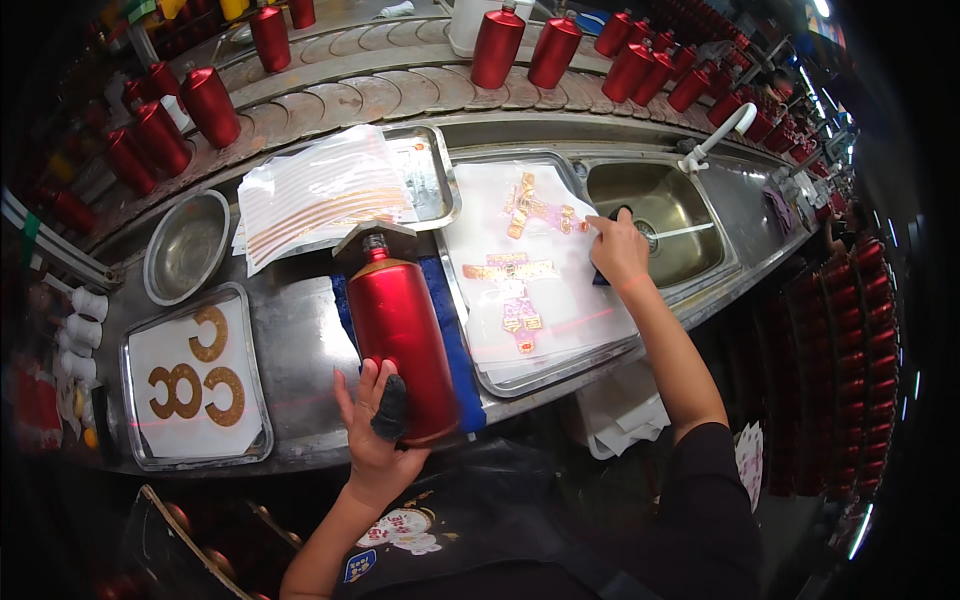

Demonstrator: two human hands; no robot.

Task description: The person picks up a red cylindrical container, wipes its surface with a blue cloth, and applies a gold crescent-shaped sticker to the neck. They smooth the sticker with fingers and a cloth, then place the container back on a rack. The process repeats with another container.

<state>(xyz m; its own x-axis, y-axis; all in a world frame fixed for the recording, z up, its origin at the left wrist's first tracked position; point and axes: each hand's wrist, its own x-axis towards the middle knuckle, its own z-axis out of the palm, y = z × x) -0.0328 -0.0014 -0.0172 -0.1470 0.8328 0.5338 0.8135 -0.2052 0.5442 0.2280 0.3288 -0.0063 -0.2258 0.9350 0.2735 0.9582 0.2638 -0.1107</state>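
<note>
A glossy red bottle (398, 330) lies along the counter in front of me, its neck pointing away at a dark angular block (405, 243). My left hand (375, 440) holds the bottle near its base, a black cover on one digit. To the right, a metal tray (482, 372) bears white sheets (590, 315) with pink-and-gold cut-out decals (518, 300). Over the tray's right side is my right hand (622, 250), its index finger stretched to the end of the upper decal (530, 208). Black material shows around its other digits; their tips are partly hidden.
A sink (655, 190) with a white tap (725, 135) lies right. Striped sheets (320, 190) fill a tray behind the bottle. Left are a metal bowl (187, 245) and a tray (262, 440) with gold curved decals (223, 395). Red bottles (497, 48) line a conveyor (385, 95) beyond.
</note>
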